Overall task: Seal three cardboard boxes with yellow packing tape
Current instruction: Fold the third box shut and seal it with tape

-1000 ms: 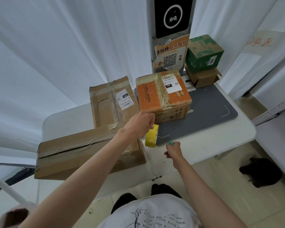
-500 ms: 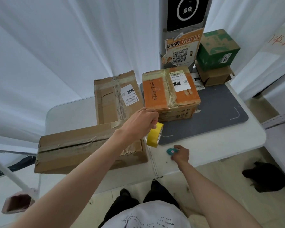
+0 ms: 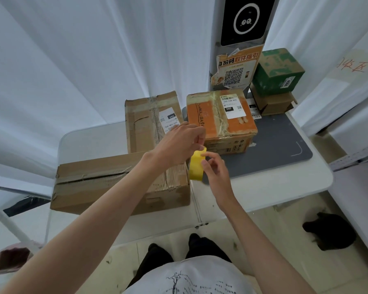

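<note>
My left hand [image 3: 179,143] grips a yellow tape roll [image 3: 197,167] from above and holds it in the air over the table's middle. My right hand [image 3: 215,169] meets the roll from the right, its fingertips pinching at the upper edge. Three cardboard boxes lie around the hands. A long brown box [image 3: 106,183] is at the front left. A brown box [image 3: 145,122] with a white label is behind it. An orange-topped box [image 3: 219,122] with a label sits on the grey mat [image 3: 285,145].
A white folding table [image 3: 263,192] carries everything. At the back right a green box [image 3: 278,71] is stacked on a small brown box [image 3: 272,102], beside a kiosk pillar [image 3: 242,24] with a screen. White curtains hang all around. A black object [image 3: 329,234] lies on the floor at the right.
My right hand set a small teal object on the table, left it and rose to the tape roll. My left hand kept the roll and lifted it slightly.
</note>
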